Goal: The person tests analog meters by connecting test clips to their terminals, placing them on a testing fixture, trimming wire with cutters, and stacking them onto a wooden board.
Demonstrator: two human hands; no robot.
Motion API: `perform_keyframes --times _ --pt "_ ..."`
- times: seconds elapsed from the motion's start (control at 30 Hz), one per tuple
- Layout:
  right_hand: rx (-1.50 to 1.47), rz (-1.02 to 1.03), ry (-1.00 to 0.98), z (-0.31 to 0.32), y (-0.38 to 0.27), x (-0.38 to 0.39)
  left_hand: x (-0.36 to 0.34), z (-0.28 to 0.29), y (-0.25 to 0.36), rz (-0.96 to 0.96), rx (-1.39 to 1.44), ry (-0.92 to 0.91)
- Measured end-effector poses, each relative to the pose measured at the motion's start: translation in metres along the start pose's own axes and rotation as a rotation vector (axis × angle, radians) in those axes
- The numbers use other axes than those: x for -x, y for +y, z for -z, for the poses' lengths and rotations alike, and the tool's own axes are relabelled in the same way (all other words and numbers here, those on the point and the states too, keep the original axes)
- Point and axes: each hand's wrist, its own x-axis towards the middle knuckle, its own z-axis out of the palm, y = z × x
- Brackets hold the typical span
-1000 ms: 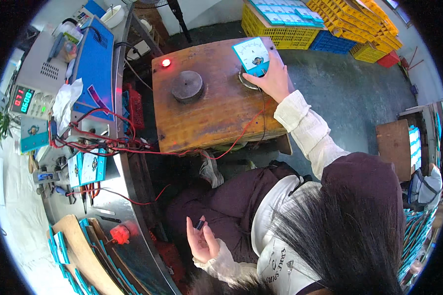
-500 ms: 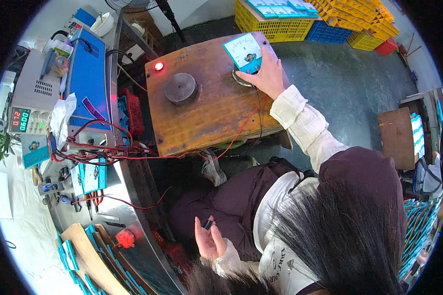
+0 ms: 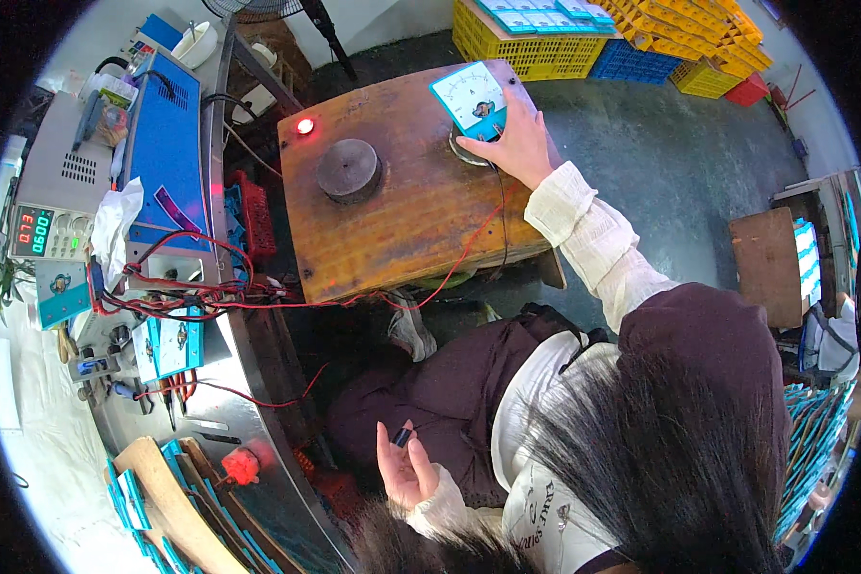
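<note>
My right hand point(image 3: 524, 143) grips a panel meter point(image 3: 471, 99) with a white scale and teal lower part by its right edge, thumb low and fingers along the side. The meter rests tilted on or against a round disc point(image 3: 467, 148), mostly hidden under it, at the far right of a wooden board point(image 3: 411, 210). A black and a red lead run down from the meter's lower end. Low over my lap, my left hand point(image 3: 407, 471) is palm up with curled fingers, holding a small black cylindrical piece point(image 3: 402, 437).
A dark round metal block point(image 3: 349, 170) and a lit red lamp point(image 3: 305, 126) are on the board. To the left stand a blue instrument point(image 3: 167, 163), a power supply point(image 3: 43, 232) and tangled leads point(image 3: 191, 297). Yellow crates point(image 3: 526, 48) stand behind; stacked meters point(image 3: 818, 469) lie at right.
The view has shifted slightly. The power supply's red reading has changed a little. Both hands keep their hold and place.
</note>
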Motion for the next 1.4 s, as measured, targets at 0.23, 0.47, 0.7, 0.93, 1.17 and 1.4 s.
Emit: perform_keyframes --times 0.23,0.47,0.7,0.93,1.17,1.4 --pt "0.041 -0.062 -0.048 -0.001 -0.004 -0.001 -0.002 0.010 -0.012 -0.022 -0.036 -0.011" --pt "-0.023 0.016 -0.138 -0.003 -0.013 -0.009 0.000 0.012 -0.014 -0.024 -0.003 0.021" --pt "-0.257 0.128 -0.197 -0.061 -0.112 -0.017 0.003 0.013 -0.004 -0.004 -0.020 0.045" --pt "-0.216 0.207 -0.135 -0.093 -0.137 -0.018 0.021 0.022 -0.022 -0.022 0.084 0.170" --pt "-0.317 0.262 -0.175 -0.086 -0.143 -0.020 0.018 0.016 0.003 0.081 0.120 0.372" --pt "-0.814 0.694 -0.693 0.022 -0.232 0.170 0.006 0.005 0.004 0.007 -0.033 0.409"
